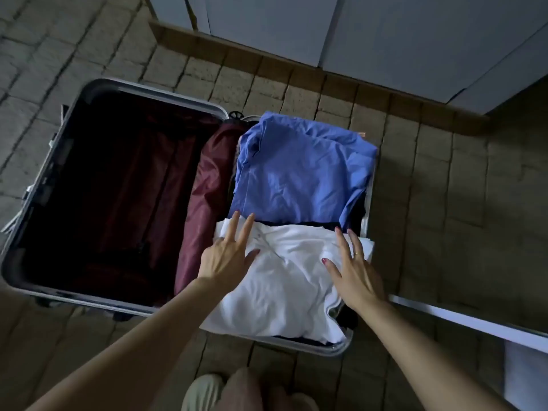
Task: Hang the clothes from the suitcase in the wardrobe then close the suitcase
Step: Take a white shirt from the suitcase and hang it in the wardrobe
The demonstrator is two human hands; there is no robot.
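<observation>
Suitcase [89, 87], silver-framed, lies open; left hand [228, 256] and right hand [353, 271], fingers spread, rest on folded white shirt [284, 286]; likely next: lifting it.

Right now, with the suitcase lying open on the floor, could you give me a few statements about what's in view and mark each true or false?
1. Both hands rest on the white garment. True: the left hand and the right hand lie on it, fingers spread.
2. The blue garment lies nearer the person than the white one. False: it lies beyond it, towards the wardrobe doors.
3. The suitcase is closed. False: it lies fully open.
4. The left half holds folded clothes. False: only its dark red lining shows.
5. The floor is paved with small blocks. True.
</observation>
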